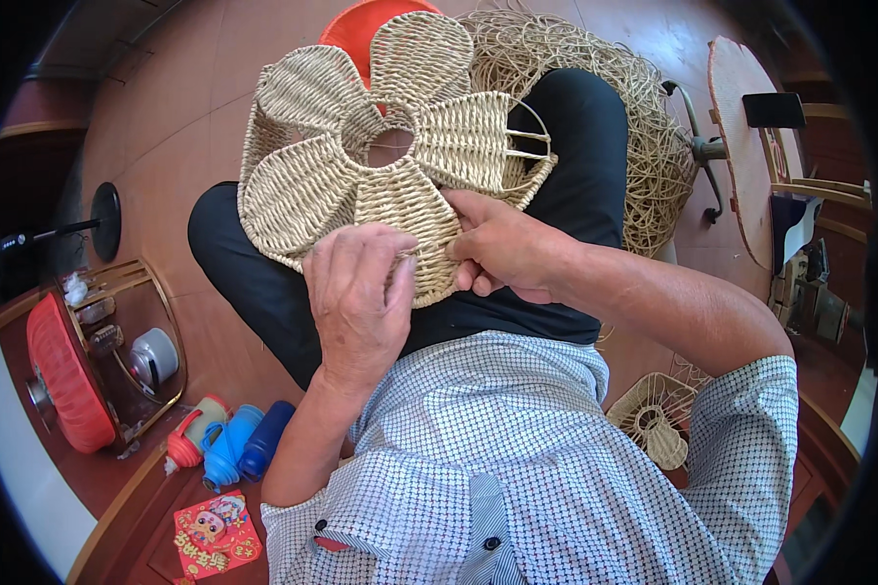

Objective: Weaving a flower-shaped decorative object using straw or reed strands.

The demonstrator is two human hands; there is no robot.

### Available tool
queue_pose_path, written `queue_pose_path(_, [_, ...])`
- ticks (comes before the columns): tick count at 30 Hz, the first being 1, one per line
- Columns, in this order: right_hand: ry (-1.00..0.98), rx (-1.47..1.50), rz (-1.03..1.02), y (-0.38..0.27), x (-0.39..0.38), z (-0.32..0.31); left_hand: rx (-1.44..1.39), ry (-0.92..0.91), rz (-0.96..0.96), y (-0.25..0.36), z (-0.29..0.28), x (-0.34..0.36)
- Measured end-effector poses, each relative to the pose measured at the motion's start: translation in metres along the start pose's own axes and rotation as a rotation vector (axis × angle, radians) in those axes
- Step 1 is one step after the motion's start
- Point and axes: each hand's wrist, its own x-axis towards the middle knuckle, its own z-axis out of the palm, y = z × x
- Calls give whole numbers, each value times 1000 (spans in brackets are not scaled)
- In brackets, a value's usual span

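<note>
1. Pale straw-coloured, flower-shaped woven-cord piece (307, 185) lies across the black-trousered lap (583, 185)
2. Right hand (507, 246) pinches the right edge of its lower petal (395, 203)
3. Left hand (359, 292) lies over that petal, fingers bent; whether it grips, cannot tell
4. Tangled tan cord (661, 166) lies farther right

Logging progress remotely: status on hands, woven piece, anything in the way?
Left hand over lower petal, right hand at its right edge. Woven flower piece: bare wires at end of right petal. Cord heap off right; no visible obstruction.
</note>
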Motion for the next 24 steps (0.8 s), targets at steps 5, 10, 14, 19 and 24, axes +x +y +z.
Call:
queue_pose_path(5, [-32,33,-6,3,3,-4,114,-35,179,7,3,8])
queue_pose_path(10, [9,-12,3,5,4,-5,78,-111,172,5,3,18])
queue_pose_path(14, [23,-76,-30,-2,-6,-2,54,-154,208,6,3,27])
queue_pose_path(19, [281,-888,-630,1,-33,7,-184,-186,127,12,-10,37])
queue_pose_path(24, [245,-733,-669,10,-34,14,-573,-220,32,13,-28,52])
